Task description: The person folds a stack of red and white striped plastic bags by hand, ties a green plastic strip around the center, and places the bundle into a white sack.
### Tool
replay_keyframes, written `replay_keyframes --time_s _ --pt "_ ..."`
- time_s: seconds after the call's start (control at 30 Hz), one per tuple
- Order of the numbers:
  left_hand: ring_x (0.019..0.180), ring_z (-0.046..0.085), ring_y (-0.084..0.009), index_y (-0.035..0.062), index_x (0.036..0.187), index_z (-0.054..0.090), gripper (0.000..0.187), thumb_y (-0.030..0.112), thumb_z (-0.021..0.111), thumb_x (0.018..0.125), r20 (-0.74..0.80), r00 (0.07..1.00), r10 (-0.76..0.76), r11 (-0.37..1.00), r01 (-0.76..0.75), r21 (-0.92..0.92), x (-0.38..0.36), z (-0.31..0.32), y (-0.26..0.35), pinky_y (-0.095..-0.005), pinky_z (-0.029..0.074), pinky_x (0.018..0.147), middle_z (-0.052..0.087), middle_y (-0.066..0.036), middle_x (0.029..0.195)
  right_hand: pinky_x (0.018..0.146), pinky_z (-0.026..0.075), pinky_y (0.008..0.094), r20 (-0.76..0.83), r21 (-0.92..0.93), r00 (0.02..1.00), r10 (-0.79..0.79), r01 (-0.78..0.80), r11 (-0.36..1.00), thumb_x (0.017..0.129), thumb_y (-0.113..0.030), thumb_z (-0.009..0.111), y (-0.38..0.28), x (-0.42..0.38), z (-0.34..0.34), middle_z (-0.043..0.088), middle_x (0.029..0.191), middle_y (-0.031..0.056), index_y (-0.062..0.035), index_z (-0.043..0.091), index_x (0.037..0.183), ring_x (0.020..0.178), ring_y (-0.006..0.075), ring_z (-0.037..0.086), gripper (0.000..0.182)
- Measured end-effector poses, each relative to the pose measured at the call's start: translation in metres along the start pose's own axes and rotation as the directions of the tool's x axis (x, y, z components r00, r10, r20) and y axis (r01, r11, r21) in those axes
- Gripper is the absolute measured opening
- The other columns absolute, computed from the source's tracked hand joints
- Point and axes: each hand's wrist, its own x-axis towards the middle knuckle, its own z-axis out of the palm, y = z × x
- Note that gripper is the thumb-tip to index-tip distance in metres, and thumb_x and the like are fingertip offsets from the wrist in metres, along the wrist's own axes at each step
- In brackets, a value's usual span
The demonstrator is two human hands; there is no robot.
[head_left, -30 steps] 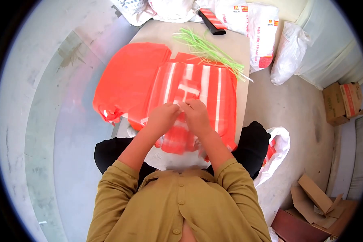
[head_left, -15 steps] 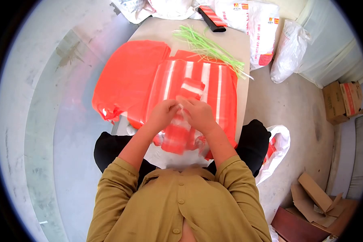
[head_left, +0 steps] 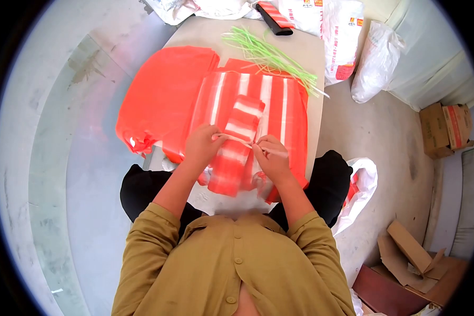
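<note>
My left hand is closed in a pinch on one end of a thin pale strip. My right hand pinches the same strip on the other side, where a short tail sticks out past the fingers. The strip crosses a long folded bundle of red-and-white striped plastic, which looks like folded bags. Whether the strip passes under the bundle is hidden. Beneath lies a wide stack of striped plastic sheets or bags, with a bright red plastic pile at its left.
Green strips lie across the far part of the board. A black-ended striped roll rests behind them, near white printed sacks. An open white bag stands by my right knee; cardboard boxes sit farther right.
My hands have moved apart, left and right, and the pale strip now stretches between them. More of the folded striped bundle shows. The view has shifted slightly.
</note>
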Motion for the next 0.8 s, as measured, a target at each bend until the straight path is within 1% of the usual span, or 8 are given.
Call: replay_keyframes --time_s 0.13,0.23,0.33,0.43,0.53,0.63,0.73,0.8 --pt "0.077 0.062 -0.0316 0.0027 0.078 0.063 0.022 0.017 0.079 0.085 -0.101 0.992 0.075 0.996 -0.070 0.047 0.001 0.003 0.012 -0.0428 0.049 0.065 0.058 -0.012 0.084 0.064 0.049 0.0310 -0.018 0.079 0.999 0.042 -0.040 0.996 0.091 -0.005 0.068 -0.007 0.005 0.007 0.064 0.086 0.0089 0.0022 0.066 0.078 0.071 0.0191 0.061 0.015" --pt "0.074 0.059 -0.0287 0.0024 0.076 0.058 0.026 0.015 0.079 0.085 -0.157 0.985 0.071 0.997 -0.065 0.048 0.006 0.009 0.002 -0.0400 0.047 0.064 0.055 -0.011 0.081 0.064 0.048 0.0305 -0.019 -0.025 1.000 -0.005 0.005 1.000 0.091 -0.005 0.069 0.002 0.002 0.007 0.065 0.087 0.0085 0.0034 0.064 0.078 0.071 0.0170 0.060 0.017" --pt "0.071 0.057 -0.0296 0.0022 0.076 0.056 0.025 0.011 0.078 0.085 -0.177 0.983 0.049 0.998 -0.043 0.036 0.006 0.010 -0.006 -0.0413 0.046 0.063 0.053 -0.011 0.080 0.065 0.053 0.0391 -0.016 0.012 0.998 0.053 -0.053 0.999 0.090 -0.010 0.069 0.003 -0.003 0.004 0.067 0.089 0.0129 0.0005 0.070 0.082 0.074 0.0326 0.065 0.014" --pt "0.076 0.060 -0.0332 0.0033 0.079 0.058 0.018 0.011 0.074 0.087 -0.168 0.983 0.075 0.994 -0.060 0.093 0.000 0.016 -0.002 -0.0445 0.048 0.064 0.055 -0.013 0.085 0.070 0.054 0.0361 -0.041 0.137 0.999 -0.021 0.027 0.990 0.091 -0.011 0.069 0.000 0.002 0.007 0.068 0.087 0.0091 0.0014 0.071 0.085 0.076 0.0256 0.065 0.014" --pt "0.076 0.060 -0.0336 0.0038 0.079 0.058 0.017 0.009 0.071 0.088 -0.157 0.970 0.185 0.980 -0.170 0.102 -0.001 0.022 0.003 -0.0451 0.048 0.065 0.055 -0.012 0.085 0.074 0.052 0.0308 0.101 0.521 0.966 0.236 -0.254 0.815 0.095 -0.014 0.067 -0.012 0.013 0.010 0.067 0.083 0.0031 0.0026 0.070 0.088 0.078 0.0161 0.063 0.019" --pt "0.078 0.060 -0.0349 0.0042 0.079 0.058 0.015 0.008 0.069 0.089 -0.151 0.976 0.159 0.986 -0.151 0.065 0.002 0.028 0.000 -0.0462 0.048 0.066 0.055 -0.012 0.084 0.069 0.044 0.0268 0.419 0.574 0.820 0.389 -0.572 0.586 0.102 -0.014 0.057 -0.041 0.023 -0.004 0.064 0.079 0.0024 0.0013 0.065 0.078 0.076 0.0109 0.057 0.029" --pt "0.077 0.059 -0.0354 0.0028 0.078 0.056 0.017 0.008 0.067 0.090 -0.170 0.978 0.118 0.993 -0.119 0.002 0.007 0.034 -0.007 -0.0458 0.047 0.066 0.054 -0.013 0.083 0.067 0.042 0.0270 0.369 0.473 0.859 0.356 -0.503 0.723 0.104 -0.018 0.053 -0.008 0.021 0.012 0.062 0.075 0.0029 -0.0001 0.063 0.077 0.075 0.0107 0.055 0.034" --pt "0.073 0.053 -0.0322 0.0005 0.076 0.049 0.023 0.004 0.068 0.090 -0.173 0.983 0.056 0.993 -0.073 -0.091 0.010 0.036 -0.014 -0.0430 0.043 0.064 0.048 -0.013 0.081 0.067 0.042 0.0274 0.338 0.401 0.875 0.348 -0.468 0.788 0.104 -0.019 0.054 0.001 0.020 0.017 0.061 0.074 0.0029 -0.0001 0.060 0.075 0.073 0.0107 0.053 0.035"
